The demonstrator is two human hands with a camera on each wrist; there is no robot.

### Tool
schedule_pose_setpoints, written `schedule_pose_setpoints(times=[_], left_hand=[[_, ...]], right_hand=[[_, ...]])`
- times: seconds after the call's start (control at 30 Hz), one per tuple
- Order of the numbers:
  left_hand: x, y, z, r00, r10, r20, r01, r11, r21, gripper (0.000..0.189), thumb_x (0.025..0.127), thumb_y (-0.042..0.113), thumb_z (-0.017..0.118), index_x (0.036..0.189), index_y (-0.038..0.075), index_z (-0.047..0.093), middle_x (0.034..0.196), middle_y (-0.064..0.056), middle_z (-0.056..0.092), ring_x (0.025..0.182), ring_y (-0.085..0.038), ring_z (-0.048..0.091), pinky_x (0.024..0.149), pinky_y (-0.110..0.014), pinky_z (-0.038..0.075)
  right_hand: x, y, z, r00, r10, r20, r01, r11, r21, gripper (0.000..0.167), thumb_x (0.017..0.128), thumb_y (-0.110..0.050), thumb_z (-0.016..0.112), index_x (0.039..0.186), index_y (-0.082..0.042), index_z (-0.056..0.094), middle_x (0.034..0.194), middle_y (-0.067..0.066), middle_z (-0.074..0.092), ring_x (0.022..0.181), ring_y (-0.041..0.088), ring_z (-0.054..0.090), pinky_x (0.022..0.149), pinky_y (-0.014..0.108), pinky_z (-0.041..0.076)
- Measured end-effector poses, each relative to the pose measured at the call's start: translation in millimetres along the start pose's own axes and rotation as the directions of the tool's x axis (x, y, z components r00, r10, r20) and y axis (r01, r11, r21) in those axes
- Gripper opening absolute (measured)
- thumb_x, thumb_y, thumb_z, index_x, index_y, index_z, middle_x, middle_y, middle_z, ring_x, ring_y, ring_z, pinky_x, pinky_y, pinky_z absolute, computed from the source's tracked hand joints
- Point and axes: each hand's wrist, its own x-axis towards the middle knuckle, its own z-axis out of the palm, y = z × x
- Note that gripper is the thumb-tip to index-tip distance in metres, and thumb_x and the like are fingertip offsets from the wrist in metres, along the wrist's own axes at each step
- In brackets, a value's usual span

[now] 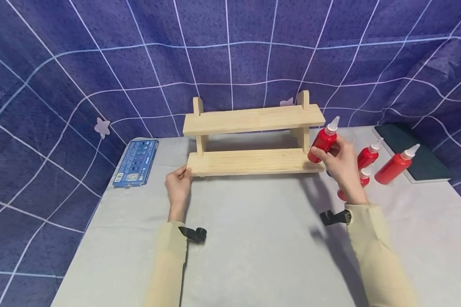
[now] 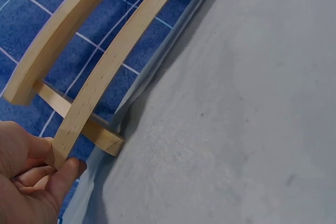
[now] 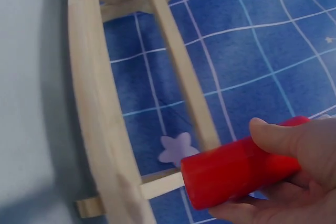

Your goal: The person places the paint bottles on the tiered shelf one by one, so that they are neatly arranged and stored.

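Note:
A two-tier wooden shelf (image 1: 253, 162) stands on the white-covered table against the curtain. My left hand (image 1: 178, 185) pinches the left end of its lower board between thumb and fingers, as the left wrist view shows with the board's end (image 2: 65, 142). My right hand (image 1: 343, 164) grips a red squeeze bottle (image 1: 322, 143) with a white nozzle, tilted a little, at the shelf's right end. In the right wrist view the bottle's base (image 3: 210, 182) points toward the shelf, and its nozzle is out of sight. Both shelf boards carry nothing.
Several more red bottles (image 1: 393, 168) stand right of my right hand, some partly hidden by it. Behind them lies a dark green board or book (image 1: 415, 149). A blue flat box (image 1: 137, 162) lies at the left. A blue gridded curtain (image 1: 249, 64) hangs behind the table.

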Motion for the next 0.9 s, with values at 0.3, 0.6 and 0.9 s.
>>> schedule_pose_setpoints(times=[0.3, 0.6, 0.9], left_hand=[[-0.3, -1.8, 0.9, 1.0, 0.016, -0.011, -0.016, 1.0, 0.01, 0.028, 0.096, 0.013, 0.062, 0.119, -0.001, 0.067, 0.11, -0.022, 0.07, 0.097, -0.028, 0.071, 0.079, -0.029, 0.061], [-2.3, -1.0, 1.8, 0.999, 0.033, -0.021, -0.033, 0.999, 0.023, 0.027, 0.095, 0.012, 0.062, 0.118, -0.003, 0.067, 0.107, -0.022, 0.07, 0.095, -0.029, 0.072, 0.075, -0.024, 0.061], [-1.7, -1.4, 2.2, 0.999, 0.032, -0.023, -0.032, 0.999, 0.01, 0.027, 0.096, 0.011, 0.061, 0.119, -0.003, 0.067, 0.109, -0.024, 0.07, 0.096, -0.029, 0.071, 0.075, -0.023, 0.061]], right_hand=[[6.5, 15.2, 14.6, 0.999, 0.03, 0.033, -0.031, 0.999, 0.013, 0.042, 0.091, -0.012, 0.068, 0.129, 0.003, 0.055, 0.119, 0.023, 0.064, 0.112, 0.031, 0.062, 0.078, 0.009, 0.047], [10.8, 25.3, 21.5, 0.998, 0.035, 0.051, -0.033, 0.999, -0.03, 0.048, 0.09, -0.011, 0.07, 0.132, 0.005, 0.053, 0.124, 0.028, 0.061, 0.118, 0.04, 0.059, 0.103, 0.052, 0.048], [14.1, 26.6, 21.5, 0.997, 0.039, 0.066, -0.036, 0.998, -0.051, 0.049, 0.09, -0.014, 0.07, 0.132, 0.003, 0.053, 0.123, 0.027, 0.062, 0.114, 0.039, 0.061, 0.089, 0.027, 0.055]])
